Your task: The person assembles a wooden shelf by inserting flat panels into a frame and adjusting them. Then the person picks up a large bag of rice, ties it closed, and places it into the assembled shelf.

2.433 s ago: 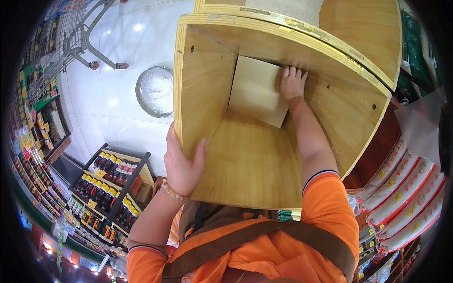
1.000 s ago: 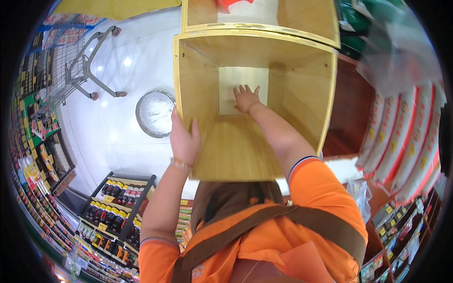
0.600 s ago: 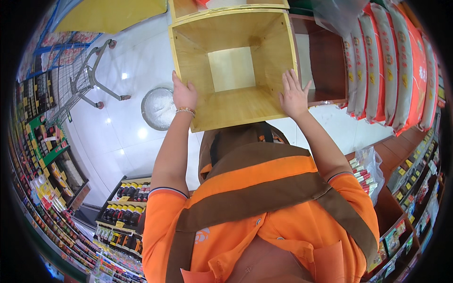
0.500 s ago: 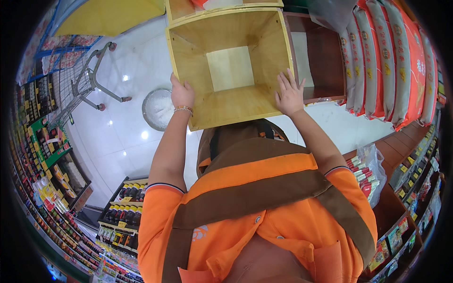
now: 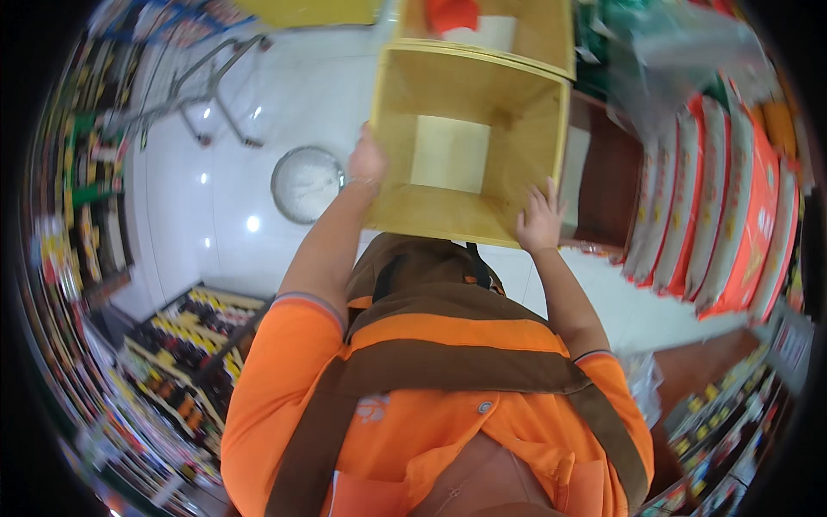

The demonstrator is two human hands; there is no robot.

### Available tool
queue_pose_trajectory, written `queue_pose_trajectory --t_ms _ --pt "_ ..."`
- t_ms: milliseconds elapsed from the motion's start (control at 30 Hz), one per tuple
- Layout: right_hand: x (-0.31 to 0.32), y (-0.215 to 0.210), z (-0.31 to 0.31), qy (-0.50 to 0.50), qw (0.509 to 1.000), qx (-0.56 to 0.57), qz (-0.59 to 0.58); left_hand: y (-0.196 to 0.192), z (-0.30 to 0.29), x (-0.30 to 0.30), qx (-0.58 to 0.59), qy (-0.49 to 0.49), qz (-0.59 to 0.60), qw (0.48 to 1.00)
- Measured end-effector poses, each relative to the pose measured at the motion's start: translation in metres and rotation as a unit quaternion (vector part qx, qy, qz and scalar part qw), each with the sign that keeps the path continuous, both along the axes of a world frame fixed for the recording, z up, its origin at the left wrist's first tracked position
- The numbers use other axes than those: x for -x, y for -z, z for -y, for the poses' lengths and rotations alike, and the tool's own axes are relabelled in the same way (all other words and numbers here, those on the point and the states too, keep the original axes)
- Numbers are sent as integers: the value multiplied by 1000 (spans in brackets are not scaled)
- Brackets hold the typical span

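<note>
A yellow wooden box (image 5: 435, 210) with an open top stands right in front of me. Bare wood lines its walls, and its pale bottom panel shows nothing lying on it. My left hand (image 5: 368, 160) is closed on the box's left side, its fingers partly hidden by the edge. At the right side, near the front corner, my right hand (image 5: 540, 222) holds the rim with its fingers pointing forward. A round metal basin (image 5: 282, 203) containing white powder or grains sits on the floor just left of my left hand.
Another yellow box (image 5: 537, 34) holding something red adjoins the far side. A dark brown bin (image 5: 610, 177) and stacked red-and-grey sacks (image 5: 732, 228) stand at right. A shopping cart (image 5: 215, 90) is at far left; bottle shelves (image 5: 185, 345) are at near left.
My view has turned, shifting the surroundings. The box and both hands appear farther right. My right hand's fingers, spread on the inner wall before, now lie closer to the rim.
</note>
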State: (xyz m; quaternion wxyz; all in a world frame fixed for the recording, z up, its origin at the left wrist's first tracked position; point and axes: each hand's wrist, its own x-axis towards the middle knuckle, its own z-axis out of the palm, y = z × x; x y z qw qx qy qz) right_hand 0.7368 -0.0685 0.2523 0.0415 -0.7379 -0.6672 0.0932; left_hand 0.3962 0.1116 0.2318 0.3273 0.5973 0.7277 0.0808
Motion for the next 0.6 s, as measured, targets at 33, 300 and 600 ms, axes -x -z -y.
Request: queue_pose_trajectory --t_ms 33,300,600 --pt "1 1 1 -4 1000 12 10 -6 0 1 17 -4 12 1000" --pt "31 -1 -14 116 993 -27 -5 -10 91 99 -103 -88 206 969" --pt "265 -56 -64 46 917 -279 -280 106 577 460 271 -556 -52 784"
